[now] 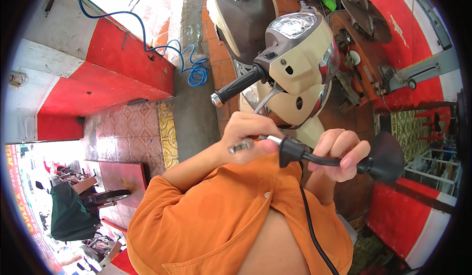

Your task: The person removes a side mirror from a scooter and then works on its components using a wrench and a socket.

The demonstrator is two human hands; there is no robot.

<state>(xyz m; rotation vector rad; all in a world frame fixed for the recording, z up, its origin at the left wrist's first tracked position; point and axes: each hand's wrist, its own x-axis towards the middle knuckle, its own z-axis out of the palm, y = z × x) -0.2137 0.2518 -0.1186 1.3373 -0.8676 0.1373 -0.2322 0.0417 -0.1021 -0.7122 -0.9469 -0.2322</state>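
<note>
Black flared mirror with a bent stem (386, 159): here it is, up before the orange shirt (206, 221), apart from the scooter.
Right hand (339, 152): grip wrapped firmly round the black stem.
Left hand (250, 132): grip curled closed on a silver metal piece (240, 147), mostly hidden, beside the stem's silver end (273, 139).
Beige-and-brown scooter (297, 61): standing ahead.
Mirror work: looks unattached, so unfinished if it's going on; coming off or going on, can't tell.
</note>
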